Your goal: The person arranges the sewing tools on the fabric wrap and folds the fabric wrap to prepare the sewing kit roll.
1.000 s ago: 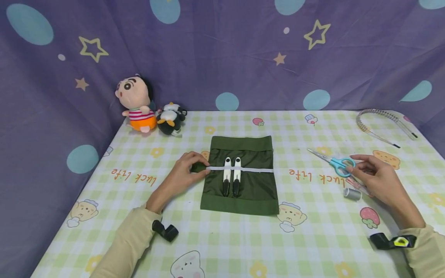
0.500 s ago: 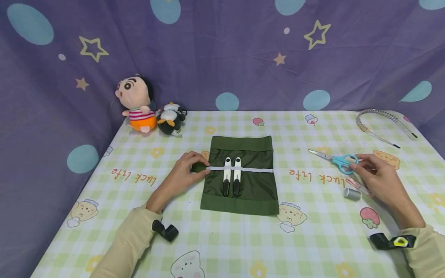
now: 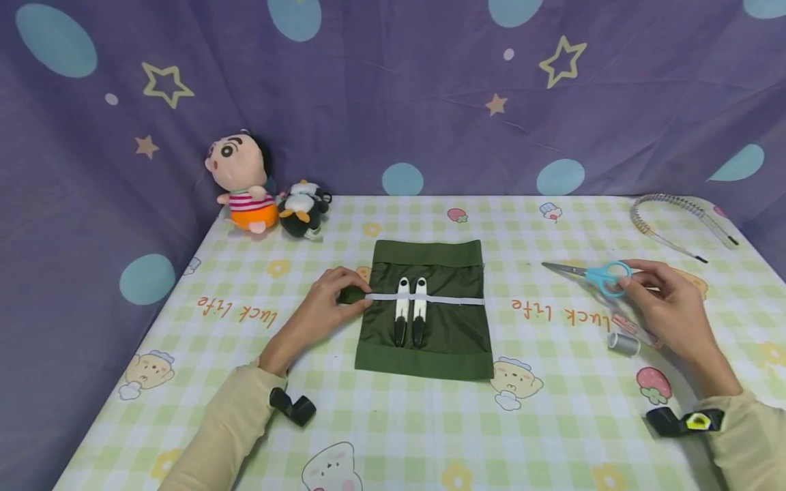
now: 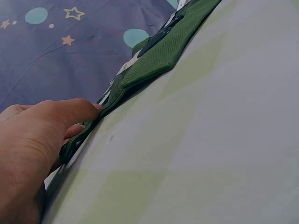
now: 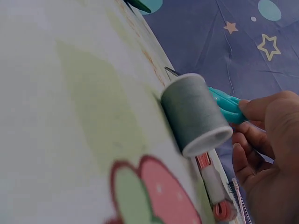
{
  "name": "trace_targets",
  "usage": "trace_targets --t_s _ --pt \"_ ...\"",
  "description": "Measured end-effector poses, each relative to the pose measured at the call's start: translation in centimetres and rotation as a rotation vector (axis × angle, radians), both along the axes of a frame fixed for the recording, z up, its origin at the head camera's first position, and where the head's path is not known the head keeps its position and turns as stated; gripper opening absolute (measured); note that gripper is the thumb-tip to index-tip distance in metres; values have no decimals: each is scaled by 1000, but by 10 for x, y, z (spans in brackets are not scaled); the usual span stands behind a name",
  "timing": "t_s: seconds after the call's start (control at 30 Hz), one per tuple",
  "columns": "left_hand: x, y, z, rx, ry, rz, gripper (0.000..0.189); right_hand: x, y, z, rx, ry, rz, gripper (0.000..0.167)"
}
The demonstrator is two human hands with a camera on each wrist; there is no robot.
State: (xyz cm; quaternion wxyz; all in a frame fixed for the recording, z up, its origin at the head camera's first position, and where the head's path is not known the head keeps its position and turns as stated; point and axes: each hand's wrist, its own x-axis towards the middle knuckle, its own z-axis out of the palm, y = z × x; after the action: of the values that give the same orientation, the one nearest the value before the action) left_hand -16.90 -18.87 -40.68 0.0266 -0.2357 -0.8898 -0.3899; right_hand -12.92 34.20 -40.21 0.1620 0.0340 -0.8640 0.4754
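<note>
Saw nearest a grey thread spool [image 3: 624, 344] lying on its side on the checked tablecloth [image 3: 430, 423], just in front of the right hand [image 3: 672, 310]. Noticed near it a small red-and-clear item [image 5: 214, 182], partly hidden by that hand in the head view. Found the blue-handled scissors [image 3: 593, 274] pinched by the handle loops between right thumb and fingers, with blades pointing left (could not make out contact or gap between blades and cloth). Well apart from these, saw the left hand [image 3: 328, 300] pinching the left edge of a green cloth case [image 3: 454, 331], right at the end of its white band [image 3: 457, 301]. Inside the spread-out case, saw two white-and-black tools [image 3: 419, 310] side by side at the band, with black ends toward the near hem. Farther back, noted a dark-tipped curved band [image 3: 663, 198] at right, a striped doll [image 3: 245, 184] and a penguin-like plush [image 3: 301, 208] at left, and behind everything a purple curtain [image 3: 368, 102].
</note>
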Motion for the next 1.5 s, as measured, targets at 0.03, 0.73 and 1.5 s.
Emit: trace_targets --t_s 0.03,0.73,1.5 --pt "0 0 0 1 1 -1 13 -1 -1 0 -6 10 -4 30" --pt "1 0 2 -4 -13 6 16 -22 -35 10 -110 42 72 30" --pt "0 0 0 -7 -9 2 16 -39 -80 17 -210 88 174 28"
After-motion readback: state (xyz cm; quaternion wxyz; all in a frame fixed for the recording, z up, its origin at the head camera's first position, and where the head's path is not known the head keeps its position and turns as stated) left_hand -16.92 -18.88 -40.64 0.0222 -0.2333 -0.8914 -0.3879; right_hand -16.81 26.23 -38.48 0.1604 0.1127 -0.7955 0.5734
